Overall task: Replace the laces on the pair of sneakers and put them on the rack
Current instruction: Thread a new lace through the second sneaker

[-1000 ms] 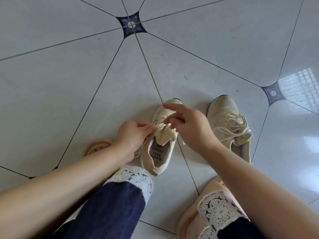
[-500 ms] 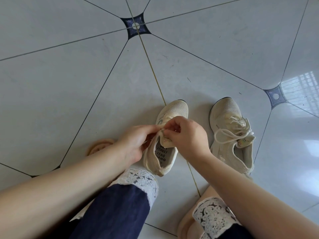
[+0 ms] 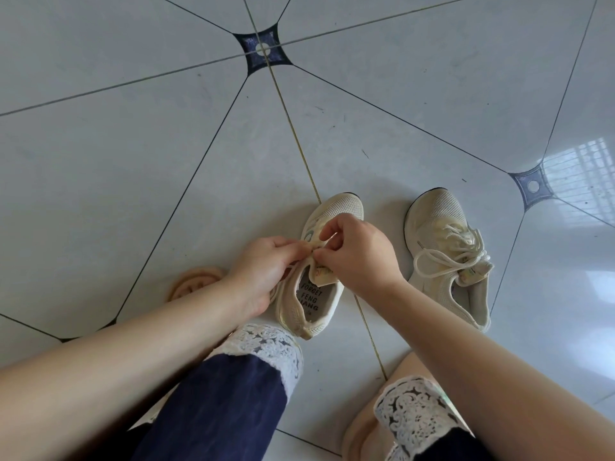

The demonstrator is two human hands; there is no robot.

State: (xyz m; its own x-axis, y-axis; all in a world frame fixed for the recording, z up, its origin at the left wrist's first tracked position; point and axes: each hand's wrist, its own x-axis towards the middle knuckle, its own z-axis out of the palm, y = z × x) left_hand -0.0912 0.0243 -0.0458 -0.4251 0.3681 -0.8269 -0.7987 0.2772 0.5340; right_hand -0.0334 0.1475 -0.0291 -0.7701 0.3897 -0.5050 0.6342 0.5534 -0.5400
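The grey tiled floor [image 3: 133, 168] has two dark diamond insets [image 3: 263, 49] where its corners meet. A peach-coloured slipper [image 3: 194, 281] lies just beside the left wrist, partly hidden by the forearm. Two navy trouser legs [image 3: 226, 407] with white lace cuffs fill the bottom edge.

There are two cream sneakers on the floor, toes pointing away. The near sneaker [image 3: 342, 207] lies between the hands, which hide its lacing; its opening shows a printed insole [image 3: 309, 296]. The left hand [image 3: 266, 271] and right hand [image 3: 361, 257] meet above it, and the fingers of both pinch the top of its tongue [image 3: 321, 276]. Whether they also hold a lace end cannot be told. The far sneaker [image 3: 442, 214] stands apart to the right with one white lace [image 3: 432, 261] tied in a bow.
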